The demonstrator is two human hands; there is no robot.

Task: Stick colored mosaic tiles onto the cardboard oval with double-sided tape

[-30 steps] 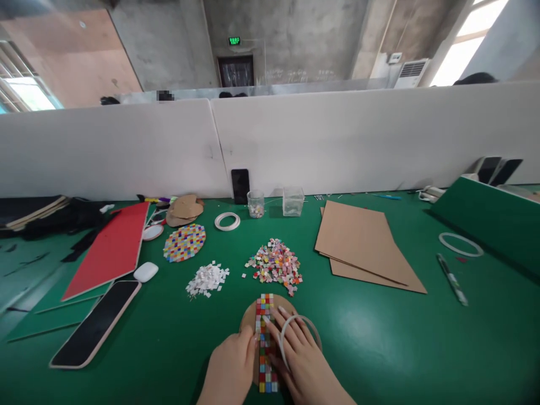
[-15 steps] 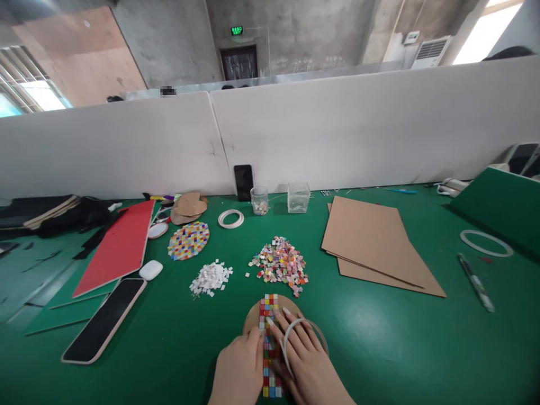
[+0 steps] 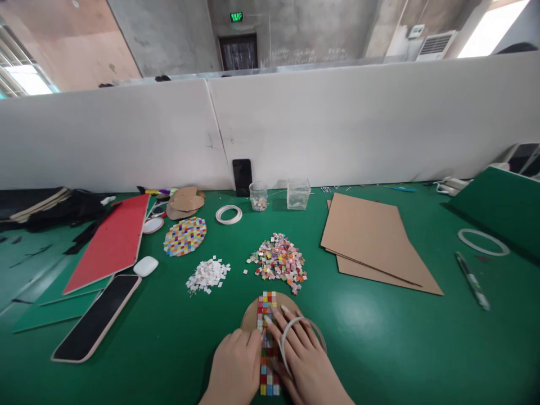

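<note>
Barely a shift: the right hand (image 3: 306, 357) stays spread on the tile strip (image 3: 266, 302), pale ring (image 3: 282, 343) across its fingers; the left hand (image 3: 236, 360) has curled tighter alongside, its pinch unclear. The strip remains lengthwise over the cardboard disc (image 3: 250, 316).

The desk (image 3: 379, 349) is showing a smooth green surface with a soft sheen. Glossy, glass-like tiles (image 3: 267, 301) are catching light along the strip. The stacked sheets (image 3: 367, 236) are looking like matt brown cardboard, while the square box (image 3: 298, 195) is appearing clear and smooth, like plastic.
</note>
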